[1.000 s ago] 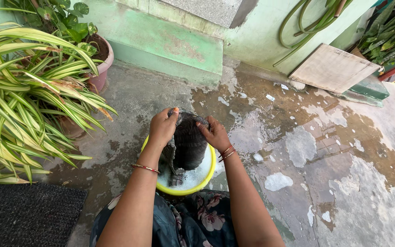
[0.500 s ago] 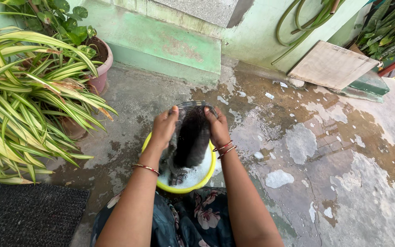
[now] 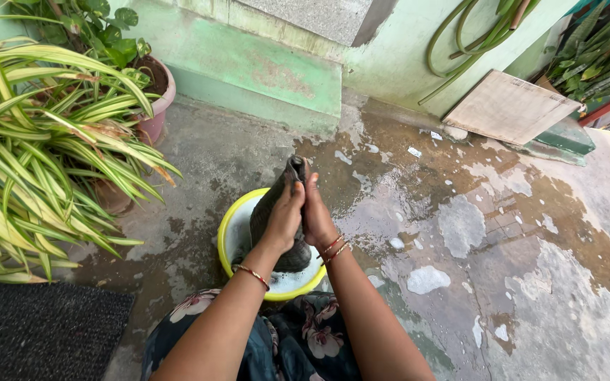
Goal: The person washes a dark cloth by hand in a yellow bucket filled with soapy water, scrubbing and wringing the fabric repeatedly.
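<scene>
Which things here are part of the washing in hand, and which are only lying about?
In use:
left hand
right hand
dark grey wet cloth
round yellow plastic basin of soapy water

Lying about:
striped-leaf potted plant
green coiled hose
pale flat board
black floor mat

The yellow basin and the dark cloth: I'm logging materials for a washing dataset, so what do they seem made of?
The yellow basin looks like moulded plastic: smooth, glossy, evenly bright rim. The dark cloth looks like a knitted or ribbed fabric, wet and limp, bunched between the left hand and right hand; the fibre cannot be told.
</scene>
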